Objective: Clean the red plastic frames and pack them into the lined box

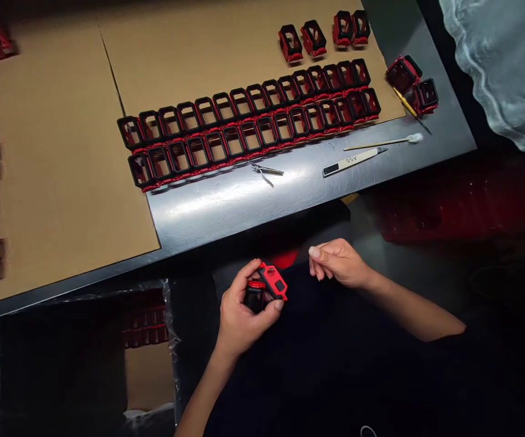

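Note:
My left hand [243,309] is closed around a red and black frame piece [275,282] in front of my body, below the table's near edge. Its thumb and fingertips press on the ends of the red face, and a black part of the piece shows within the palm. To the right, my right hand [338,262] is raised apart from the piece, its thumb and fingers pinched together. Whether something small sits between those fingertips cannot be made out.
Two rows of red and black frames [216,145] stand on cardboard [62,182] over the metal table [226,209]. Clippers [267,171], a marked pen-like tool [353,162], a cotton swab [383,143] and a yellow-handled tool [405,103] lie on the right. A plastic-lined box [171,340] is lower left.

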The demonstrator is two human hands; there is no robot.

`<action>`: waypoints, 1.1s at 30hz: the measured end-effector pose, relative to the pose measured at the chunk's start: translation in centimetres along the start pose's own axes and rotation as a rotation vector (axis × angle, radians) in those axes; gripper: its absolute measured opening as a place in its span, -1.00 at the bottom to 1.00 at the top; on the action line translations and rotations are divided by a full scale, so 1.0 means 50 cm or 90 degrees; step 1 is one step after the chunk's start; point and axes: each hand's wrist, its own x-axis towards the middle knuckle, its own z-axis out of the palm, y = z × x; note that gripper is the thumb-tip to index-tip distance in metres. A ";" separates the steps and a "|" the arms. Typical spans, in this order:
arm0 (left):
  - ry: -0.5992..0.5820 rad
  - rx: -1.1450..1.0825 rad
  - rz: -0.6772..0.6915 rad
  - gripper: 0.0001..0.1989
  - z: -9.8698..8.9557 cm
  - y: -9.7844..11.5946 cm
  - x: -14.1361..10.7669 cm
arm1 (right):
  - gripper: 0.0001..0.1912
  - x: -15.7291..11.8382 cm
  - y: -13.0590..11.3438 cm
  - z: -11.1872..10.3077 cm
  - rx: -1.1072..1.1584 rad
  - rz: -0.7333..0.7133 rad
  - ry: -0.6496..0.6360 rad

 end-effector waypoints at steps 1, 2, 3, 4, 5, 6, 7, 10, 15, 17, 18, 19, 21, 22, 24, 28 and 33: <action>-0.006 -0.014 -0.003 -0.39 0.001 -0.001 0.001 | -0.44 -0.002 -0.002 -0.001 0.008 0.005 0.019; -0.012 -0.026 -0.004 -0.39 0.003 -0.003 0.002 | -0.52 -0.003 -0.004 0.000 0.022 -0.001 0.029; -0.016 -0.034 -0.004 -0.39 0.005 -0.003 0.003 | -0.60 -0.004 -0.006 0.003 0.042 -0.008 0.034; -0.019 -0.039 -0.003 -0.39 0.007 -0.003 0.004 | -0.64 -0.004 -0.009 0.007 0.068 -0.011 0.035; -0.021 -0.044 0.000 -0.39 0.009 -0.003 0.005 | -0.67 -0.004 -0.012 0.012 0.097 -0.008 0.035; -0.023 -0.050 0.002 -0.39 0.011 -0.002 0.006 | -0.68 -0.004 -0.015 0.016 0.121 0.004 0.029; -0.022 -0.056 0.005 -0.40 0.012 0.000 0.007 | -0.68 -0.004 -0.016 0.020 0.140 0.018 0.021; -0.023 -0.062 0.022 -0.40 0.016 0.006 0.008 | -0.72 -0.003 -0.019 0.025 0.189 0.079 0.000; -0.021 0.009 0.055 -0.38 0.012 0.012 0.010 | -0.57 0.002 -0.021 0.018 0.300 0.191 -0.108; -0.019 0.060 0.069 -0.38 0.007 0.014 0.012 | -0.60 0.004 -0.022 0.017 0.324 0.218 -0.149; -0.021 0.084 0.076 -0.38 0.004 0.014 0.013 | -0.62 0.005 -0.022 0.017 0.335 0.228 -0.160; -0.023 0.105 0.084 -0.38 0.001 0.015 0.014 | -0.63 0.006 -0.023 0.019 0.343 0.237 -0.164; -0.027 0.138 0.101 -0.39 -0.004 0.019 0.016 | -0.65 0.008 -0.026 0.021 0.353 0.251 -0.160; -0.027 0.151 0.109 -0.39 -0.006 0.021 0.017 | -0.66 0.009 -0.027 0.023 0.356 0.255 -0.159; -0.026 0.167 0.124 -0.40 -0.008 0.026 0.018 | -0.68 0.010 -0.029 0.024 0.355 0.256 -0.156; -0.017 0.174 0.136 -0.40 -0.010 0.030 0.017 | -0.70 0.013 -0.032 0.027 0.349 0.241 -0.140; -0.018 0.188 0.152 -0.39 -0.015 0.021 0.015 | -0.68 0.017 -0.032 0.035 0.350 0.239 -0.141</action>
